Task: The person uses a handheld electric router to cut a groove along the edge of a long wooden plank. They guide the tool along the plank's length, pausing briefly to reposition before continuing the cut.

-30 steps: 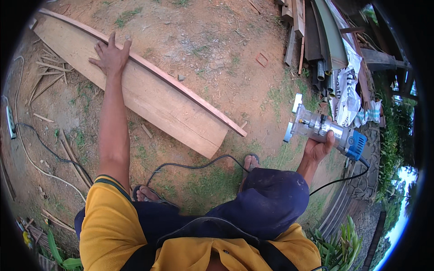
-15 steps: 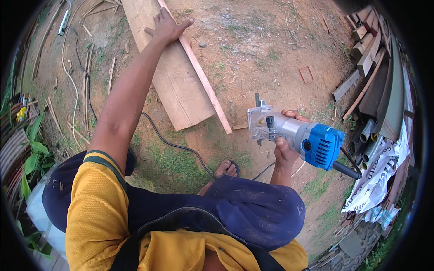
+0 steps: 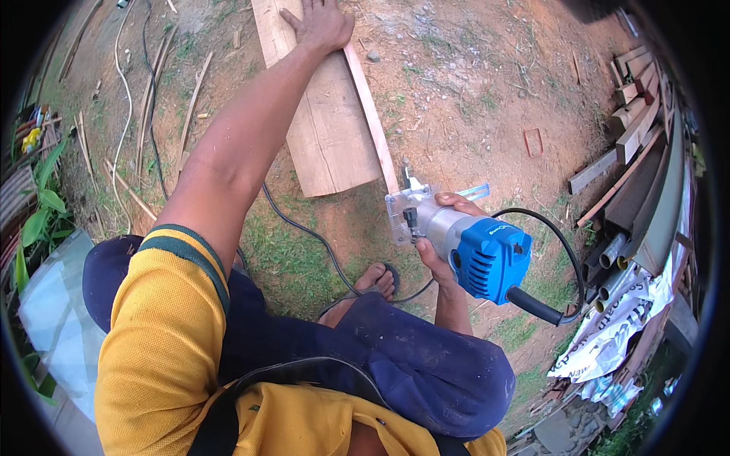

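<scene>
- left hand (image 3: 323, 29): laid palm down, fingers spread apart, on the upper visible part of the wide plank (image 3: 331, 140) and against the narrow wood strip (image 3: 370, 125); i cannot see its fingertips fully from here.
- right hand (image 3: 435, 262): wrapped around the trim router (image 3: 490, 258), thumb on the near side, fingers curled over the far side.
- trim router: held above the ground beside the near end of the strip; blue motor housing toward the person's right, clear base (image 3: 397, 216) toward the plank; whether base and strip touch, i cannot tell.
- fittings: a black knob (image 3: 411, 218) stands on the base; a slotted metal bar (image 3: 474, 192) extends beyond the fingers; a black cord (image 3: 566, 262) loops from the rear of the housing.
- workpiece: the plank lies low, running away from the person; the strip runs along its right edge and projects past its near end.
- near ground: a black cable (image 3: 296, 228) crosses the dirt and grass toward a sandalled foot (image 3: 380, 280); thin wood offcuts (image 3: 196, 106) lie to the left.
- right side: a timber stack (image 3: 635, 137), metal pipes (image 3: 610, 254) and a crumpled white sheet (image 3: 616, 334); a small reddish rectangular frame (image 3: 534, 143) lies nearer the plank.
</scene>
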The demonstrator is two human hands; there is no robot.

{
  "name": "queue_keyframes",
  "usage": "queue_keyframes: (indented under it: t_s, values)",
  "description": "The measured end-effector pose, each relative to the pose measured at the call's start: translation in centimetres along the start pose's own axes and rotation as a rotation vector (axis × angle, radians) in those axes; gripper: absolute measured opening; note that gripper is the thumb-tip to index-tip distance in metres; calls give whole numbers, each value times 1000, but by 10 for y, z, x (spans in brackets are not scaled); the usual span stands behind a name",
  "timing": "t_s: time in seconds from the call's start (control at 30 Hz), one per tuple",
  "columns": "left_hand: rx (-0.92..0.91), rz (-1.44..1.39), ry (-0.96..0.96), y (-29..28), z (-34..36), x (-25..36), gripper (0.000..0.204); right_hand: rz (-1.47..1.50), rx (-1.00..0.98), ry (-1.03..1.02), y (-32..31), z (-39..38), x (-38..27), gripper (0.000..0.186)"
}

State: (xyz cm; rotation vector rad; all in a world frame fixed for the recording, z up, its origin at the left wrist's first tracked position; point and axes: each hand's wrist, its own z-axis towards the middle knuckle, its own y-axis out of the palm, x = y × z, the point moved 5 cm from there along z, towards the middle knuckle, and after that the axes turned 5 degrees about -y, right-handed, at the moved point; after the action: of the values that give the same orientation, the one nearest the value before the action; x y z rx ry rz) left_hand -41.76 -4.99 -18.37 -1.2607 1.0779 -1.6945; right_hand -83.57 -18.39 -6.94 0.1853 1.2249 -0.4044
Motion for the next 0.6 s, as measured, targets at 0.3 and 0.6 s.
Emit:
queue_keyframes:
  t_s: [0.3,0.6]
  values:
    - [-17,-1,22,-1,-4,5,95,-84,-33,-43,17,5,-8,70]
    - [-13,2,20,-2,-3,7,91,-107,-103,-37,22,4,-11,71]
